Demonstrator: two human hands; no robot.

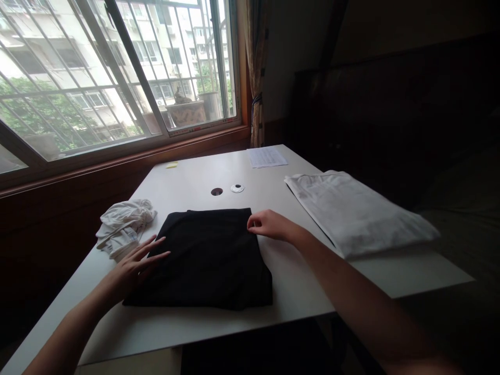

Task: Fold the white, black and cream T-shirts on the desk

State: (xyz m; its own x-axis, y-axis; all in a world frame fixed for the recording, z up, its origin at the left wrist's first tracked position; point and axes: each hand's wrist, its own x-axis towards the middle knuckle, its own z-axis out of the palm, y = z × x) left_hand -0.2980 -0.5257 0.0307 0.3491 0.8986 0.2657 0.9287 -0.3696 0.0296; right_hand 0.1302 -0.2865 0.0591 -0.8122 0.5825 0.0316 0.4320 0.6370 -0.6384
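Note:
A black folded garment [211,260] lies flat on the white table [187,182] in front of me. My left hand [135,263] rests on its left edge, fingers spread and stretched out. At the garment's far right corner, my right hand [269,225] is closed, with thumb and curled fingers pinching the edge of the fabric. Just beyond my left hand is a crumpled white cloth [123,226]. To the right of my right forearm lies a flat, folded white cloth [359,213], with a dark edge showing along its left side.
Printed paper [267,157] and a small yellow slip [172,164] lie near the table's far edge. Two round cable holes, one dark [216,191] and one with a white cover [237,188], sit mid-table. A barred window [117,78] and a tied curtain [257,78] stand behind.

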